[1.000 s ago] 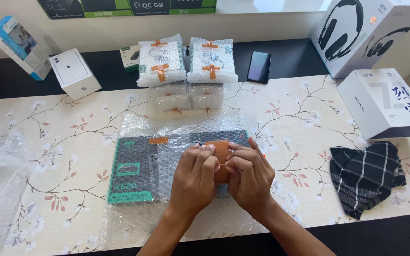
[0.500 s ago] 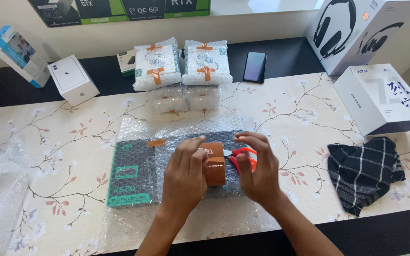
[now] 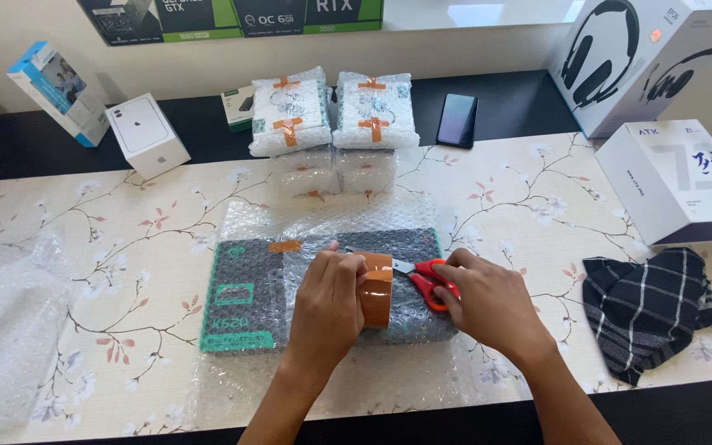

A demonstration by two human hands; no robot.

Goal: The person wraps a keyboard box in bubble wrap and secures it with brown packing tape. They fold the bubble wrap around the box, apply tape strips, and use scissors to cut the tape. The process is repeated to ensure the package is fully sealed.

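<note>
A flat dark grey box with green edges (image 3: 245, 292) lies on the table, partly wrapped in bubble wrap (image 3: 348, 222). My left hand (image 3: 329, 305) grips a roll of brown tape (image 3: 377, 288) standing on edge on top of the wrapped box. Just right of the roll, my right hand (image 3: 488, 301) holds red-handled scissors (image 3: 430, 280), their blades pointing left at the tape. A short piece of brown tape (image 3: 284, 245) sticks on the wrap near the box's top edge.
Two bubble-wrapped parcels taped in brown (image 3: 290, 115) (image 3: 375, 109) stand behind the box. A phone (image 3: 457, 119), white boxes (image 3: 146, 136) (image 3: 673, 177), a headphone box (image 3: 644, 58), a checked cloth (image 3: 648, 309) and loose bubble wrap (image 3: 6, 330) surround the floral table cover (image 3: 125, 239).
My hands were together over the tape roll. Now my right hand has moved right and taken up the red scissors, while my left hand keeps the roll upright.
</note>
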